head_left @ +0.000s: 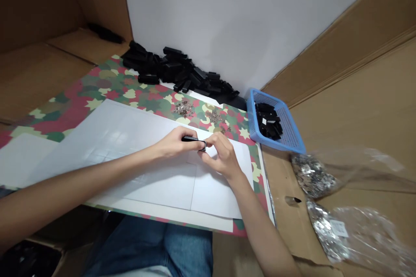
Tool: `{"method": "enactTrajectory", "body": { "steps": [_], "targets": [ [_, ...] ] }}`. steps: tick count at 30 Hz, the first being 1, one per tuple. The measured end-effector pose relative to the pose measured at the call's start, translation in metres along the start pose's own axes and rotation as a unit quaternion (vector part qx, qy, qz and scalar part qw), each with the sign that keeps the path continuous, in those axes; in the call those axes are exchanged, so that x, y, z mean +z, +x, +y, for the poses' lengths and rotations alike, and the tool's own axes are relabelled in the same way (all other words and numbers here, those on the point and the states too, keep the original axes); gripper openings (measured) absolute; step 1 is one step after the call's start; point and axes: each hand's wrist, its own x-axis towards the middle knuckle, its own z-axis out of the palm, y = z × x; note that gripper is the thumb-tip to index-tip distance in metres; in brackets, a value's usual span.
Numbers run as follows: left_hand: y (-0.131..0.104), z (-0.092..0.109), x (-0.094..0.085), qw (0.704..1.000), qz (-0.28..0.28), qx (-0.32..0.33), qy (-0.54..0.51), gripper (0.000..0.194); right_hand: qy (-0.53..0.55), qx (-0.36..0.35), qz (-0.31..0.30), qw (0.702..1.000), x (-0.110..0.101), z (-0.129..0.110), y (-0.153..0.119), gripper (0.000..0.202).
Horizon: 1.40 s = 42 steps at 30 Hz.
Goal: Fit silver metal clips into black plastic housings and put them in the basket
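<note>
Head view, centre of frame: left hand (177, 143) has its grip closed on a slim black bar (191, 139), held just above the white sheets (136, 147) on the counter (107, 84), while the right hand (221, 156) pinches a small metal clip (203, 146) at the bar's right end. To do it well, I judge: hold the bar level, seat the clip square, press with fingertips only. Loose clips (183, 108) lie above centre, the black bar pile (175, 71) at the upper middle and the blue basket (292, 132) to the right.
</note>
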Motion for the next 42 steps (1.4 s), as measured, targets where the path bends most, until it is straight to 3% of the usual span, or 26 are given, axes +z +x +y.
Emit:
{"method": "enactTrajectory", "body": {
  "steps": [3,5,8,11,16,19,24,27,37,39,42],
  "targets": [
    [0.000,-0.001,0.000,1.000,0.005,0.003,-0.014,0.028,0.039,0.045,-0.013,0.998,-0.002,0.000,0.000,0.009],
    [0.000,0.001,-0.001,1.000,0.022,0.011,-0.018,0.027,0.116,0.118,-0.036,0.986,-0.005,0.001,0.001,0.007],
    [-0.001,0.005,-0.004,0.997,0.057,0.044,0.025,0.026,0.267,0.230,-0.080,0.933,-0.008,0.002,0.004,0.019],
    [-0.002,0.007,-0.004,0.988,0.088,0.079,0.095,0.027,0.360,0.282,-0.089,0.885,-0.007,0.001,0.006,0.024],
    [-0.004,0.006,-0.001,0.975,0.110,0.109,0.158,0.025,0.415,0.327,-0.047,0.848,-0.001,-0.003,0.006,0.023],
    [-0.005,0.005,0.000,0.966,0.119,0.129,0.191,0.025,0.397,0.313,-0.032,0.862,-0.002,-0.004,0.006,0.021],
    [-0.006,0.005,0.000,0.941,0.137,0.187,0.245,0.026,0.247,0.217,-0.010,0.944,-0.006,-0.003,0.004,0.016],
    [-0.006,0.005,0.000,0.924,0.146,0.218,0.276,0.026,0.166,0.148,0.020,0.975,-0.006,-0.002,0.001,0.013],
    [-0.007,0.006,0.001,0.910,0.156,0.246,0.296,0.024,0.044,0.043,0.057,0.996,-0.004,-0.005,-0.002,0.011],
    [-0.007,0.006,0.001,0.920,0.152,0.229,0.281,0.025,0.047,0.050,0.045,0.997,-0.006,-0.003,-0.002,0.012],
    [-0.004,0.006,-0.001,0.956,0.125,0.155,0.214,0.028,0.094,0.103,-0.022,0.990,-0.013,0.004,-0.003,0.009]
  ]
}}
